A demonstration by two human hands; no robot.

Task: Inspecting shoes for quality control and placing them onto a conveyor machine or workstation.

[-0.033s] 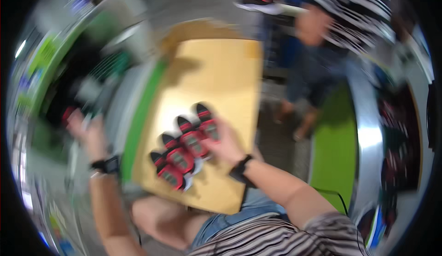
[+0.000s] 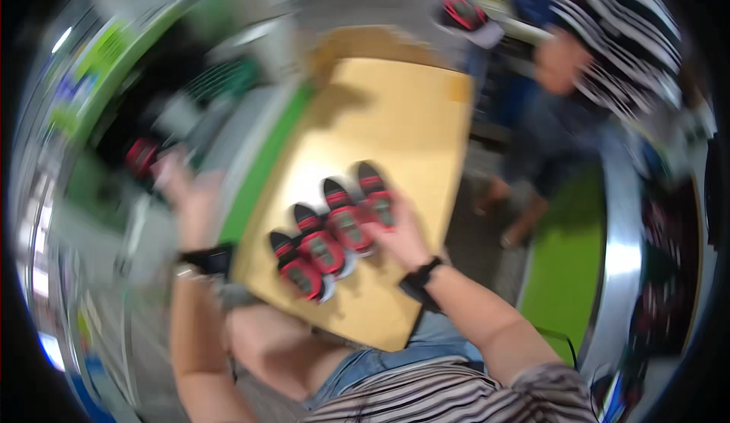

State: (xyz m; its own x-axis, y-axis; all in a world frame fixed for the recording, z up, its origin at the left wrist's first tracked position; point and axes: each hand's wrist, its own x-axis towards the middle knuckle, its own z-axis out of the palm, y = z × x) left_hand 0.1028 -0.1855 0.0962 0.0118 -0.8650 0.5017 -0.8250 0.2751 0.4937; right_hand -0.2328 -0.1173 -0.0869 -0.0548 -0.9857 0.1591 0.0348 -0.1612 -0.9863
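Red-and-black shoes (image 2: 332, 231), 4 in a row on tan board (image 2: 395, 119); right hand (image 2: 399, 233) flat against end shoe; left hand (image 2: 182, 191) spread wide, blurred, near green strip (image 2: 262, 172).

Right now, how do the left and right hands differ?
The left hand is raised off the tan board's left edge, beside a red-and-black thing; the right hand rests on the tan board, touching the row of red-and-black shoes. The left hand is motion-blurred, the right hand sharper. Both wear dark wristbands.
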